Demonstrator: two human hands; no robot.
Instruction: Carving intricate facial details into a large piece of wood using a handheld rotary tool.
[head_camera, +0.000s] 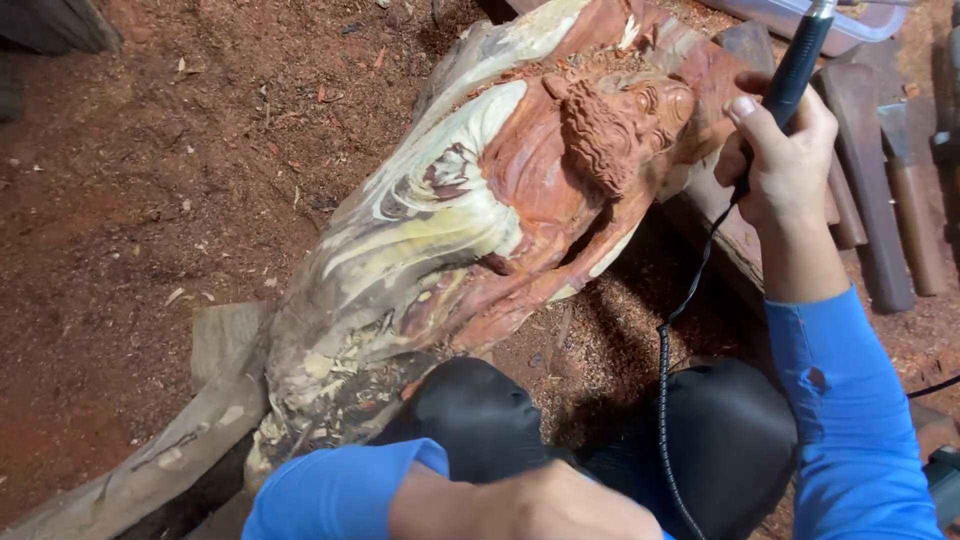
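A large reddish and cream wood carving (470, 210) of a bearded figure lies slanted across the sawdust-covered ground. My right hand (778, 160) grips a black corded rotary tool (795, 65), held upright just right of the carved face. Its coiled black cord (665, 400) drops toward my knees. My left hand (540, 505) rests at the bottom edge in front of my dark-trousered knees, fingers curled; I cannot see anything in it. Both arms wear blue sleeves.
Several wooden mallets and chisel handles (870, 180) lie on the ground at the right. A clear plastic box (800, 15) sits at the top right. Red sawdust and chips cover the ground (150, 200) to the left. A wooden plank (215, 335) lies under the carving's lower end.
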